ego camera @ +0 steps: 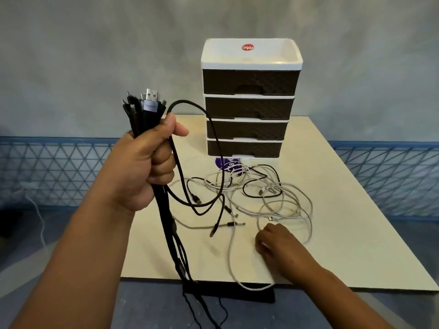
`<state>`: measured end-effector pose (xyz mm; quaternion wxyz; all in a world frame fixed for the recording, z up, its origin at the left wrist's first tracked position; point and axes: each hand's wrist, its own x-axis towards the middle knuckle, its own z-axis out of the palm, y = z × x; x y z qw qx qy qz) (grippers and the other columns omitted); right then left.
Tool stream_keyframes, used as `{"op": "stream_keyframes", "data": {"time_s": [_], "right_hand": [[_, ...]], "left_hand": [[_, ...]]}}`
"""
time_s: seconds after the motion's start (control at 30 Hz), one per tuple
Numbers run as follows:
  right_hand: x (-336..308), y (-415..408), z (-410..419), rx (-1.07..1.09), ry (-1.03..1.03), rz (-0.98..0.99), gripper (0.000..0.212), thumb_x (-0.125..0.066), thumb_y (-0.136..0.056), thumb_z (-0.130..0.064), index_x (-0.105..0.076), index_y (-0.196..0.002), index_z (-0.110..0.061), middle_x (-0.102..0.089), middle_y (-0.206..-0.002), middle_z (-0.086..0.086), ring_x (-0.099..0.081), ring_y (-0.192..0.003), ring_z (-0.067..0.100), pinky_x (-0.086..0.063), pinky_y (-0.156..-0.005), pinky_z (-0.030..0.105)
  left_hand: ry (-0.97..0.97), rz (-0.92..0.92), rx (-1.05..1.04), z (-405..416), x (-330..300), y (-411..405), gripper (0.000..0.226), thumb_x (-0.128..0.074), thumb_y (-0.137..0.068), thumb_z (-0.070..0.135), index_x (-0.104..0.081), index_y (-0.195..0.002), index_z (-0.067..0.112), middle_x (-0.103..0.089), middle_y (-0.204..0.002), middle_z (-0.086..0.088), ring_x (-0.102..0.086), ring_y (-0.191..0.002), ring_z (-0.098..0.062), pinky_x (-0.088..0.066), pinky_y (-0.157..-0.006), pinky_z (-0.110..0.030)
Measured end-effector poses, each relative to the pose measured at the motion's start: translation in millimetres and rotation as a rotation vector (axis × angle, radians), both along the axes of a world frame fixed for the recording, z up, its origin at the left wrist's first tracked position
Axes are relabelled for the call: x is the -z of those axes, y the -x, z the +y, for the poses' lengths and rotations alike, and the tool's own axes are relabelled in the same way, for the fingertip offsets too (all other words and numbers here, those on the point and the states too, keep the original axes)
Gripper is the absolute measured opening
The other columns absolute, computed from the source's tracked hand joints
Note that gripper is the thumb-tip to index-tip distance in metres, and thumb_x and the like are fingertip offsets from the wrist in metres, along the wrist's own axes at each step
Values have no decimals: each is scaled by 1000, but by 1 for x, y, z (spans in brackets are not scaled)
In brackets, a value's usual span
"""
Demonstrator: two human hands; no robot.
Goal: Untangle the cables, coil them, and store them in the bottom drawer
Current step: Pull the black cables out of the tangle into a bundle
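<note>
My left hand (152,162) is raised at the left and grips a bundle of black cables (142,110), plug ends up; the cables hang down past the table's front edge. One black loop (213,143) arcs out to the right of my fist. A tangle of white and black cables (268,198) lies on the cream table (344,210) in front of the drawer unit (249,100). My right hand (275,241) rests low on the table with fingers curled at a white cable (231,252). The bottom drawer (244,148) is closed.
The drawer unit has several brown drawers and a white top tray. A purple label (225,163) lies at its base. A black strip (228,293) sits below the table's front edge. Blue lattice fencing (52,172) runs behind on both sides.
</note>
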<state>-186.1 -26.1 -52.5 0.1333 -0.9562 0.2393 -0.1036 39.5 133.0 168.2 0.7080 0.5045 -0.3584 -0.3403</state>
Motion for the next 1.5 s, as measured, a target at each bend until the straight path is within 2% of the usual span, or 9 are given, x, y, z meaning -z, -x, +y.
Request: {"op": "stream_keyframes", "data": {"time_s": [0.23,0.37,0.5,0.67,0.87,1.2,1.3,1.43,1.5], "right_hand": [[-12,2,-24,142,-23,-165,13,-67,-88,-21,-68,-101,-22,-61,-99,-2,-59,-92,18,-46,-77,26],[-99,-15,17,195,-470,-667,35,-55,-90,-50,-52,-121,-34,-56,-113,-15,-55,-93,-5,-43,-72,11],[-158,-19,43,-44,-735,-745,52,-49,-88,-54,-40,-137,-37,-54,-124,-23,-53,-109,-13,-46,-79,8],[-136,-13,46,6,-728,-840,28,-39,-103,-34,-60,-95,-17,-45,-62,-7,-43,-58,14,-41,-59,37],[-76,13,60,46,-668,-357,27,-44,-99,-34,-59,-78,-28,-51,-54,-4,-53,-54,19,-47,-61,40],[-49,25,77,189,-913,355,46,-52,-96,-47,-64,-94,-3,-74,-83,16,-72,-74,36,-61,-69,45],[-72,22,72,120,-652,-62,46,-51,-85,-66,-66,-90,-23,-70,-83,-5,-71,-81,15,-59,-77,41],[-128,-2,85,-152,-867,-519,62,-68,-76,-63,-54,-128,-32,-65,-116,-15,-59,-110,-4,-47,-93,23],[-131,-19,94,-210,-932,-569,50,-75,-72,-51,-61,-114,-28,-70,-104,-12,-65,-102,5,-49,-91,30]], "left_hand": [[0,-67,59,22,-10,13,24,-62,-80,45,-69,-75,22,-24,-41,13,-18,-33,-1,-16,-39,-11],[-58,-105,197,31,-9,30,24,-72,-74,45,-71,-76,21,-25,-42,13,-19,-34,-2,-20,-38,-11],[-175,-160,302,25,-8,49,20,-63,-86,34,-72,-74,21,-23,-43,11,-17,-36,-4,-15,-39,-13],[-226,-207,185,15,-1,56,28,-60,-88,41,-73,-97,19,-25,-47,9,-18,-40,-5,-15,-39,-19],[-150,-185,-30,11,-6,58,30,-52,-98,38,-67,-114,18,-25,-50,9,-19,-44,-6,-20,-39,-19],[0,-159,-58,17,-38,65,29,-47,-101,37,-66,-101,15,-26,-47,11,-20,-39,-4,-22,-36,-18],[-14,-115,-53,11,-35,72,30,-48,-100,38,-61,-84,17,-27,-44,11,-21,-37,-3,-22,-35,-17],[-34,-21,31,-4,-26,93,37,-52,-98,40,-49,-66,21,-26,-43,10,-19,-36,-4,-17,-35,-16],[-42,20,65,-11,-23,104,42,-55,-96,41,-38,-60,24,-22,-45,10,-13,-40,-7,-12,-39,-19]]}}
